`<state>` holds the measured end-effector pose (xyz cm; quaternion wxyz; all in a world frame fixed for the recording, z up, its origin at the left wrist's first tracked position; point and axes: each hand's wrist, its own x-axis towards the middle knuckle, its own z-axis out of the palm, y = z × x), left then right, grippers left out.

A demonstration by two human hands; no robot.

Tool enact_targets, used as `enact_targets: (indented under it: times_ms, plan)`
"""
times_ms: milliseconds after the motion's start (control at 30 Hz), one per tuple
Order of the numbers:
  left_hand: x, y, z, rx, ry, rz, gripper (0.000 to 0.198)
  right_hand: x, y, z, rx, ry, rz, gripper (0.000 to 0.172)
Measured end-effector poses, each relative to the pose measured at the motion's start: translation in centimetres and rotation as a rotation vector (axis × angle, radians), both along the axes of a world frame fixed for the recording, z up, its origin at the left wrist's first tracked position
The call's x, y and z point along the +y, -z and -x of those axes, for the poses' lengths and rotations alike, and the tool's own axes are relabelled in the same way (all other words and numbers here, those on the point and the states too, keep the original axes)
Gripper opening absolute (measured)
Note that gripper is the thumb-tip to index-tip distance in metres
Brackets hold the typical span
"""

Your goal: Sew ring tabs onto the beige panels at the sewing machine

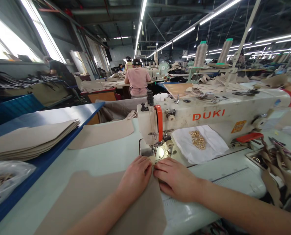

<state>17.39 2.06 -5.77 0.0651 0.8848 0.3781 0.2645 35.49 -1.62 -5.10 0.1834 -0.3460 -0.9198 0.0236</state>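
Note:
A large beige fabric panel [142,212] lies on the pale green sewing machine table, one corner reaching up to the needle area. My left hand [138,171] has its fingers bent together on that corner, just in front of the presser foot [155,150]. From the other side my right hand [176,178] pinches at the same spot, fingertips nearly touching those of the left. What lies beneath the fingertips is mostly hidden. The white sewing machine [182,112], lettered DUKI, stands directly beyond both hands.
Gold metal rings [197,139] sit on a white cloth [211,153] under the machine arm. On the left are another beige panel [103,132], stacked panels [30,140] and a plastic bag [8,179]. A tray [255,158] with scissors and straps is at right; people work farther back.

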Motion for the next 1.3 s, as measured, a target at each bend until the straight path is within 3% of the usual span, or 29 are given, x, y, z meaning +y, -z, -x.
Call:
enact_targets:
  times_ms: [267,967,1300]
  plan:
    - [0.4,0.0,0.0,0.088,0.013,-0.049,0.02,-0.2,0.4,0.0,-0.03,-0.043,-0.062,0.013]
    - [0.8,0.5,0.7,0.021,0.092,-0.112,0.018,0.1,1.1,0.2,-0.013,-0.019,-0.087,0.012]
    - [0.5,0.2,0.5,-0.069,0.048,-0.053,0.018,0.0,0.8,0.2,0.039,0.029,-0.036,0.014]
